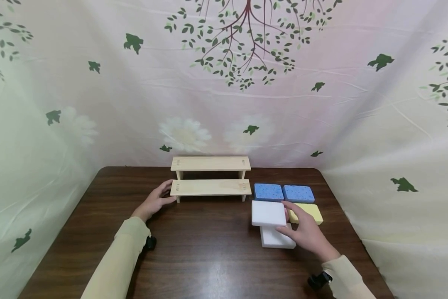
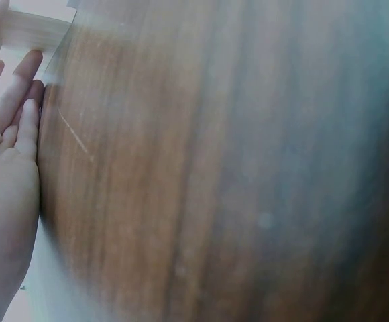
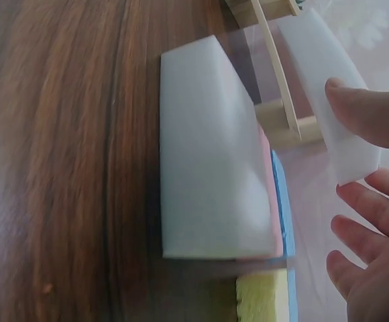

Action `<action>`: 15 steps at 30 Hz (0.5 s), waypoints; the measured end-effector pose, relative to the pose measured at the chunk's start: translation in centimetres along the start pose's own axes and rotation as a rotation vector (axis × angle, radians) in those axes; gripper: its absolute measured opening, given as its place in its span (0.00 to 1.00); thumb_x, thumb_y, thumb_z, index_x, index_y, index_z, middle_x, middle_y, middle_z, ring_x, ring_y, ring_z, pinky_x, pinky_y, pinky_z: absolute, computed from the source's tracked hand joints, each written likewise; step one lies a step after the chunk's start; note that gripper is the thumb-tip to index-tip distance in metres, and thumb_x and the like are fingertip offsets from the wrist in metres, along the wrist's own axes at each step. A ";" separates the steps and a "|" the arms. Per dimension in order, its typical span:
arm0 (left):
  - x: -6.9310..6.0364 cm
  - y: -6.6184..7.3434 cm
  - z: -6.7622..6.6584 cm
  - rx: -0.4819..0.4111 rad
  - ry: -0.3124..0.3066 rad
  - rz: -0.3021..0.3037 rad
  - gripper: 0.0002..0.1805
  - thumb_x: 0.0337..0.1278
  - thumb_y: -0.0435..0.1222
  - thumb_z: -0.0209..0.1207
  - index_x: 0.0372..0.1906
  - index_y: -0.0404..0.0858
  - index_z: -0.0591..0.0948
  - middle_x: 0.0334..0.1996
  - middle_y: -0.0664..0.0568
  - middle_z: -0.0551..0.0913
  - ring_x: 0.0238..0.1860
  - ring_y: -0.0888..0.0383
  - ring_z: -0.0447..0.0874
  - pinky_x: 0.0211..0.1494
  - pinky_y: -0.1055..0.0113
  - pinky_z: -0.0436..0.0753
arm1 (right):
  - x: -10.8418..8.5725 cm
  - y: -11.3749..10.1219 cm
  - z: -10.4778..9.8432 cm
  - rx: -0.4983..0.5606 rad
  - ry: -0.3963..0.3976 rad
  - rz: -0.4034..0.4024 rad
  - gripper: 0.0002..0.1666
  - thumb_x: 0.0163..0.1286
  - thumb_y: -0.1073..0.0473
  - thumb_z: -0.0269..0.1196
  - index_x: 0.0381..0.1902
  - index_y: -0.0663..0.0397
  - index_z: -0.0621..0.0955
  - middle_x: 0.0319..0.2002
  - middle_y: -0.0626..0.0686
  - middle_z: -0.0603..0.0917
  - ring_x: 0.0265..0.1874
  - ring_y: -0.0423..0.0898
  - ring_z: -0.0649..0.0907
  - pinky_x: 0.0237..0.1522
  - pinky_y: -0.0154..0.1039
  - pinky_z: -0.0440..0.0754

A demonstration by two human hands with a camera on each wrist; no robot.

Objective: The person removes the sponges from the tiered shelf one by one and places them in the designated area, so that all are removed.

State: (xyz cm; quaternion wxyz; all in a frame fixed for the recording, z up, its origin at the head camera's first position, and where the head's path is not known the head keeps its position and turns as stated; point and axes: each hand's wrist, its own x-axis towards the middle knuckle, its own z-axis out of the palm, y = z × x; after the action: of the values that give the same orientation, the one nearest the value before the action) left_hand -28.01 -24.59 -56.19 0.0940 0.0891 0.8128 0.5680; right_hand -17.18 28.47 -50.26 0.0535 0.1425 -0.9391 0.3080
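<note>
At the right, my right hand (image 1: 307,232) pinches a white sponge (image 1: 268,213) by its right edge, thumb on the near side. The held sponge (image 3: 318,64) is raised above the table in the right wrist view. Below it a second white sponge (image 1: 274,238) lies on the table, partly covered. My left hand (image 1: 154,203) is at the left end of a two-step wooden shelf (image 1: 210,188), fingers fairly straight and spread beside its lower step. In the left wrist view, the left hand's fingertips (image 2: 30,64) are close to the wood; firm contact cannot be told.
Two blue sponges (image 1: 268,192) lie side by side right of the shelf. A yellow sponge (image 1: 309,213) is in front of the right one. A pink sponge (image 3: 269,191) shows behind the lower white one. Printed cloth (image 1: 209,104) hangs around the brown table (image 1: 194,257).
</note>
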 end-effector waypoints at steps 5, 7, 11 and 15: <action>0.0 0.1 -0.2 -0.012 -0.002 -0.001 0.46 0.72 0.39 0.65 0.85 0.39 0.54 0.79 0.34 0.63 0.81 0.33 0.52 0.80 0.31 0.51 | -0.7 1.0 -0.7 -0.003 0.005 0.009 0.51 0.60 0.47 0.81 0.75 0.57 0.71 0.70 0.63 0.77 0.69 0.65 0.75 0.65 0.69 0.75; 0.0 0.1 -0.3 -0.006 -0.003 0.000 0.46 0.72 0.40 0.65 0.85 0.39 0.53 0.80 0.35 0.63 0.81 0.33 0.52 0.79 0.31 0.51 | -1.0 1.4 -1.1 0.001 0.006 0.019 0.51 0.60 0.49 0.81 0.75 0.58 0.71 0.70 0.63 0.77 0.69 0.65 0.75 0.65 0.69 0.75; 0.1 0.1 -0.2 0.004 -0.003 -0.006 0.45 0.72 0.41 0.65 0.85 0.40 0.54 0.80 0.36 0.63 0.81 0.34 0.52 0.79 0.32 0.52 | -1.6 2.0 -1.7 0.013 0.001 0.077 0.52 0.59 0.49 0.81 0.75 0.56 0.70 0.71 0.63 0.75 0.69 0.66 0.74 0.63 0.70 0.76; 0.1 -0.1 -0.1 0.004 0.002 -0.024 0.45 0.72 0.42 0.65 0.85 0.42 0.55 0.80 0.37 0.63 0.82 0.35 0.52 0.80 0.33 0.52 | -2.4 2.5 -2.4 0.009 -0.003 0.123 0.51 0.60 0.49 0.81 0.76 0.56 0.69 0.72 0.65 0.74 0.69 0.67 0.74 0.62 0.71 0.77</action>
State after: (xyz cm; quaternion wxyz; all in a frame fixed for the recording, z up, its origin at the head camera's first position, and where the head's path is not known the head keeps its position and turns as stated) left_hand -28.14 -24.68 -56.23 0.1000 0.0789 0.8151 0.5651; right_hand -15.68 32.39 -50.24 0.0326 0.0850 -0.9449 0.3145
